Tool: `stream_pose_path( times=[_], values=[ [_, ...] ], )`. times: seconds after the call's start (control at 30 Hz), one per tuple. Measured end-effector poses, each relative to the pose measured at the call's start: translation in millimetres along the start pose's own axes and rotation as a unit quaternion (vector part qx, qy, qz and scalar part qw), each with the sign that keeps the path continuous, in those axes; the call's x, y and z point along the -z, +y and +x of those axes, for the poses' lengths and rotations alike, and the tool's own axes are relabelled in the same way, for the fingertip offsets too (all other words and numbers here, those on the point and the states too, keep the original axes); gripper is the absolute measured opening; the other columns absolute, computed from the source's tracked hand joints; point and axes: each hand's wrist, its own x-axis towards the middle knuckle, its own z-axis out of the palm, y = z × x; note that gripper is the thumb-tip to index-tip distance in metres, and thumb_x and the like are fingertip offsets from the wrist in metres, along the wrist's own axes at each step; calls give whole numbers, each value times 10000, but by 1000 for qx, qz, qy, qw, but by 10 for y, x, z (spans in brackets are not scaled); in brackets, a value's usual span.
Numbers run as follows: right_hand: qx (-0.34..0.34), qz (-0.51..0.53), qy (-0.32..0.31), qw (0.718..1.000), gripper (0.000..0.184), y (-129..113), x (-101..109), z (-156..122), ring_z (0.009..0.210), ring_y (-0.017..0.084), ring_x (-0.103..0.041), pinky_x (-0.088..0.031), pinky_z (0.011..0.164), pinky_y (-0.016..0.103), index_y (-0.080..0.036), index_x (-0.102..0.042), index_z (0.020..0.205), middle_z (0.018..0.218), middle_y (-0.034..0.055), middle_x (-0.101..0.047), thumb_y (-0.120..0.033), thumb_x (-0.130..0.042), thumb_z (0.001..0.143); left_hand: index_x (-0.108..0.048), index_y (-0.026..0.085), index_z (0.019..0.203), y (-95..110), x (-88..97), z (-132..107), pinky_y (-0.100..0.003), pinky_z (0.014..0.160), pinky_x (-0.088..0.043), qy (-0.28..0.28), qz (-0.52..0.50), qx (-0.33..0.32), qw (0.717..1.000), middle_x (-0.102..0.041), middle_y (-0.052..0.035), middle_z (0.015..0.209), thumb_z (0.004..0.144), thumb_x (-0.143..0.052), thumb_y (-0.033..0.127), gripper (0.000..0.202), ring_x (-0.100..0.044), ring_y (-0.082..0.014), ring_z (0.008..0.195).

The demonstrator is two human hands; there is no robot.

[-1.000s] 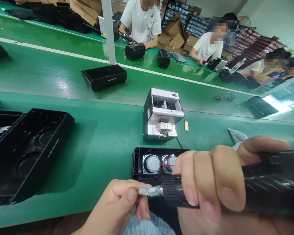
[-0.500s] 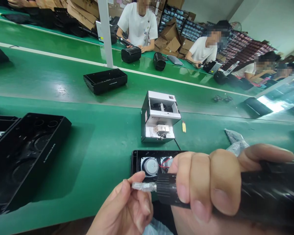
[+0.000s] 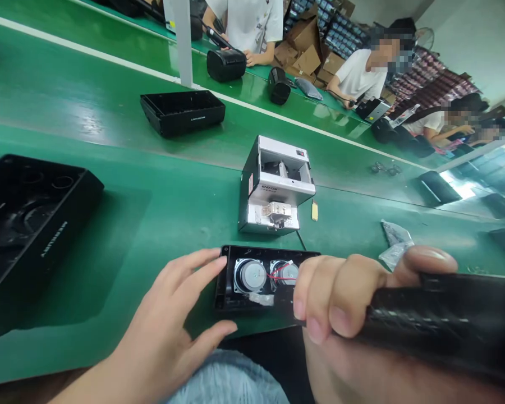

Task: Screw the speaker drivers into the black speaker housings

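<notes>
"What have your hands got, from the head camera?"

"My left hand (image 3: 162,320) is wide open, fingers spread, holding nothing. Its fingertips (image 3: 210,261) reach the left end of a black speaker housing (image 3: 225,280), but I can't tell whether they touch it. My right hand (image 3: 340,297) is curled tightly around the thick handle of a black electric screwdriver (image 3: 441,314). My fingers hide the tool's tip."

"Where's the housing lying?"

"Flat on the green workbench (image 3: 172,224), open side up, right in front of me and between my hands. Two round speaker drivers (image 3: 250,275) sit side by side inside it, with red wires (image 3: 280,275) running across the right one. A strip of silvery film (image 3: 261,299) lies along its near edge."

"What's around it?"

"Just beyond it stands a white screw feeder (image 3: 273,185), with a small yellow piece (image 3: 314,210) at its right side. A crumpled plastic bag (image 3: 395,244) lies past my right hand. A larger black housing (image 3: 25,224) sits well off to the left, and co-workers (image 3: 362,73) sit along the far bench."
</notes>
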Motion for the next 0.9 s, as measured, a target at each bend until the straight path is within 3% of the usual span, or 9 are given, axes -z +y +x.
stream_pose_path(
  times=[0.07, 0.13, 0.2, 0.33, 0.4, 0.53, 0.6, 0.9],
  values=[
    [41, 4, 3, 999, 545, 62, -56, 16, 494, 197, -624, -564, 531, 407, -424, -724, 1302, 680, -42, -665, -842, -566, 990, -260, 370, 1796, -88, -93, 41, -618, 1270, -497, -51, 40, -1, 998, -399, -145, 1824, 914, -897, 358, 1089, -464, -430, 1626],
    [43, -2, -16, 999, 571, 102, -99, 42, 471, 205, -632, -565, 502, 414, -403, -750, 1287, 680, -28, -694, -847, -537, 997, -105, 386, 1820, -145, -200, 64, -666, 1294, -469, -93, 33, 12, 995, -268, -149, 1883, 894, -912, 348, 1229, -381, -446, 1682],
    [43, -7, -28, 999, 544, 121, -122, 71, 474, 204, -639, -568, 507, 409, -407, -762, 1291, 678, -27, -700, -823, -556, 1006, -141, 403, 1809, -164, -270, 74, -676, 1303, -460, -106, 12, 21, 994, -237, -147, 1892, 904, -905, 354, 1185, -359, -445, 1695],
    [43, -9, -34, 998, 579, 143, -103, 89, 497, 194, -636, -561, 550, 396, -375, -769, 1283, 677, -17, -701, -832, -548, 1004, -469, 367, 1664, -140, -277, 78, -732, 1307, -418, -99, -17, 6, 995, -168, -150, 1904, 957, -859, 419, 809, -294, -481, 1713],
    [32, -16, -46, 998, 591, 166, -68, 71, 524, 207, -652, -574, 580, 419, -386, -753, 1307, 697, -10, -715, -840, -517, 1011, -485, 346, 1651, -140, -266, 80, -742, 1282, -443, -106, -12, 1, 994, -171, -174, 1899, 935, -882, 415, 822, -312, -502, 1699],
    [15, -23, -69, 997, 559, 240, -13, 41, 578, 237, -687, -600, 617, 460, -391, -719, 1355, 747, 5, -743, -803, -521, 1033, -221, 340, 1777, -177, -293, 89, -717, 1297, -454, -111, -4, 26, 993, -247, -204, 1877, 901, -899, 329, 1108, -362, -467, 1691],
    [19, -20, -68, 997, 535, 277, -23, 52, 574, 233, -680, -595, 611, 451, -375, -720, 1349, 747, 7, -743, -775, -554, 1036, -156, 336, 1791, -196, -318, 90, -697, 1326, -434, -113, -15, 36, 993, -252, -197, 1877, 900, -897, 333, 1159, -344, -443, 1706],
    [19, -45, -68, 996, 564, 354, -51, 33, 567, 218, -670, -599, 611, 432, -369, -698, 1349, 746, -13, -721, -803, -517, 1036, -177, 324, 1789, -216, -364, 74, -680, 1334, -431, -95, -33, 25, 995, -309, -189, 1859, 908, -888, 370, 1133, -359, -428, 1702]
  ],
)
